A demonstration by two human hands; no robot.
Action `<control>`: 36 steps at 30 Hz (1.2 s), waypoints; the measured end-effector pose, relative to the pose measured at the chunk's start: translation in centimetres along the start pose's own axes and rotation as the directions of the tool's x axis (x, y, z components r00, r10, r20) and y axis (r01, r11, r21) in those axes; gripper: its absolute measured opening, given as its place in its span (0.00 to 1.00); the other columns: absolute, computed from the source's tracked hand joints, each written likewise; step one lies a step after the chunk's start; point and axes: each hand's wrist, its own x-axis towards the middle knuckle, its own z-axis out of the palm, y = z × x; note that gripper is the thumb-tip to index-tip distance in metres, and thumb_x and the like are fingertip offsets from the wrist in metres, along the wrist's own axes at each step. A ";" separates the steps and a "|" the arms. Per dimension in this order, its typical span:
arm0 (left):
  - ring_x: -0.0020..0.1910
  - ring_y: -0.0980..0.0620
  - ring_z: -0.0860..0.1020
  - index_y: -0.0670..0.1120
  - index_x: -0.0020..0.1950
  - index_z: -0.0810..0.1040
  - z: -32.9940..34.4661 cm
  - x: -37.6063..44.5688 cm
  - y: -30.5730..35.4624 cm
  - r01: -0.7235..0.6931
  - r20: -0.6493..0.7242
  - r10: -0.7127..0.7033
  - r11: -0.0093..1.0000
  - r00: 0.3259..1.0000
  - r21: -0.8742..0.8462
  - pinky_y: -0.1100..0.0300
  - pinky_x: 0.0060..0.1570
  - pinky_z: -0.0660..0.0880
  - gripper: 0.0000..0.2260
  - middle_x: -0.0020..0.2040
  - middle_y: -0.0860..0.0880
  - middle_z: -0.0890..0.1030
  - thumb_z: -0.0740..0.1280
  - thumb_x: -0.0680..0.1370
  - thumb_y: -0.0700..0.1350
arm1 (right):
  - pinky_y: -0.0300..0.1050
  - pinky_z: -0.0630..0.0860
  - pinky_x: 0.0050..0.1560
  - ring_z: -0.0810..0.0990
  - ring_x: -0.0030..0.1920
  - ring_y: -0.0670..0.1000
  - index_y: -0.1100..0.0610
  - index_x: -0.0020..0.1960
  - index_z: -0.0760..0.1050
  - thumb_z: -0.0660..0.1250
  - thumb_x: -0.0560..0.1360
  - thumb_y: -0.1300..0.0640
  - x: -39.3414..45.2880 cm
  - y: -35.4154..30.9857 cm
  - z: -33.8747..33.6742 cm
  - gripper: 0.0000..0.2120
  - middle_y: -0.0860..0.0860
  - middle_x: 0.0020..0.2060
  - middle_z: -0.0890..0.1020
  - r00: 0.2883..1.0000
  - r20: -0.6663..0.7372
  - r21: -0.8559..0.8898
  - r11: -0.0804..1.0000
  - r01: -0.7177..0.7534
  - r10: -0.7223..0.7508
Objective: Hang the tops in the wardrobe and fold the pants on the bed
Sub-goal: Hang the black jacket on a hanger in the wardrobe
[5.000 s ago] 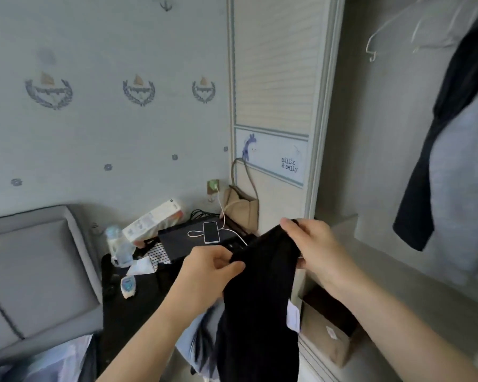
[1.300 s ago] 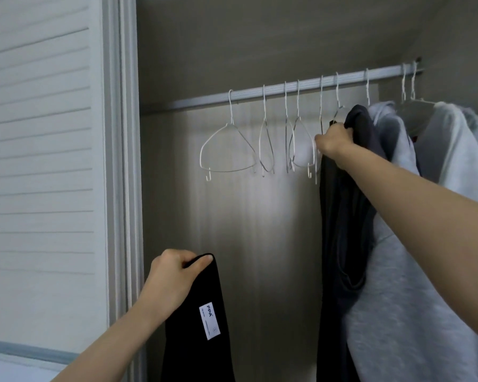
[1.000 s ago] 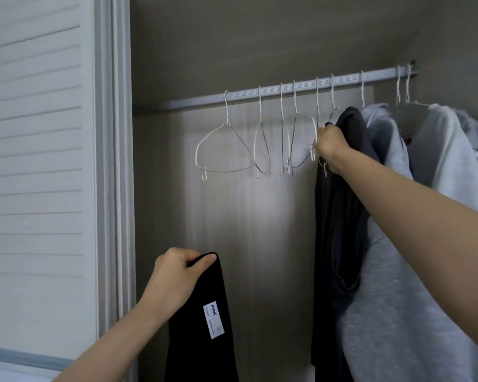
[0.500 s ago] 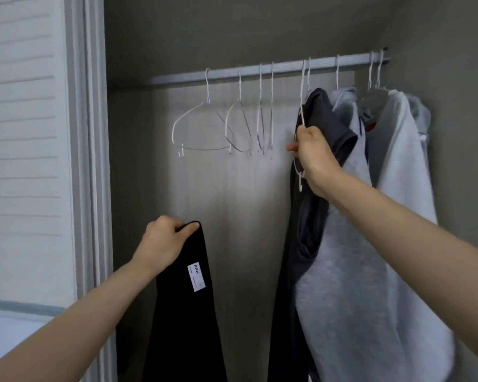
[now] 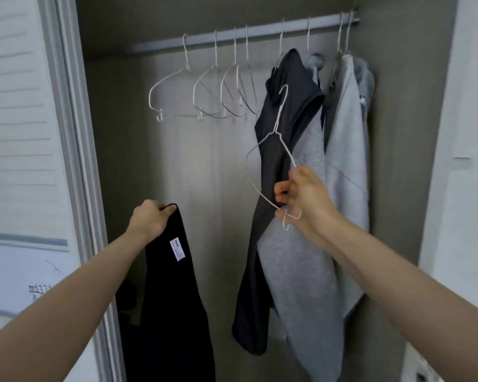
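My left hand [image 5: 149, 221] grips the top edge of a black garment [image 5: 174, 299] with a white label, which hangs straight down at the lower left of the open wardrobe. A white wire hanger [image 5: 271, 158] is off the rail and tilted, held at its lower end by my right hand [image 5: 301, 198] in front of the hung clothes. The wardrobe rail [image 5: 260, 33] runs across the top.
Several empty white wire hangers [image 5: 204, 89] hang on the rail's left half. A dark grey top [image 5: 276, 111] and light grey tops [image 5: 345, 161] hang on its right half. The sliding door frame [image 5: 72, 161] stands at left and the wardrobe's side wall [image 5: 406, 133] at right.
My right hand has lifted one wire hanger off the rail and brought it down and toward me. The view has tilted lower. The left hand still holds the black garment.
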 end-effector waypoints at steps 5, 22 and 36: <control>0.37 0.40 0.79 0.42 0.35 0.77 1.0 -2.4 0.4 0.028 -0.048 -0.027 0.999 0.998 0.020 0.55 0.37 0.71 0.20 0.34 0.41 0.79 0.64 0.80 0.55 | 0.41 0.63 0.33 0.69 0.35 0.48 0.50 0.41 0.65 0.51 0.82 0.55 0.9 -2.0 0.7 0.11 0.50 0.32 0.75 0.997 0.032 -0.085 0.993 0.077 -0.075; 0.40 0.40 0.76 0.40 0.44 0.81 -1.9 -1.8 -0.3 0.045 -0.051 -0.040 0.992 0.998 0.117 0.54 0.42 0.72 0.16 0.42 0.38 0.80 0.63 0.80 0.51 | 0.42 0.61 0.28 0.60 0.24 0.50 0.54 0.42 0.64 0.52 0.79 0.57 -10.7 -2.4 -1.7 0.07 0.52 0.22 0.65 0.969 0.209 -0.092 0.989 -0.118 0.135; 0.30 0.48 0.69 0.45 0.34 0.84 -4.0 -3.1 0.2 -0.047 0.145 0.056 0.997 0.988 -0.065 0.58 0.35 0.66 0.19 0.29 0.43 0.74 0.64 0.80 0.51 | 0.43 0.58 0.29 0.53 0.24 0.48 0.56 0.41 0.67 0.53 0.82 0.53 -12.1 1.0 -1.3 0.13 0.51 0.23 0.55 0.878 0.403 -0.079 0.965 -0.249 0.260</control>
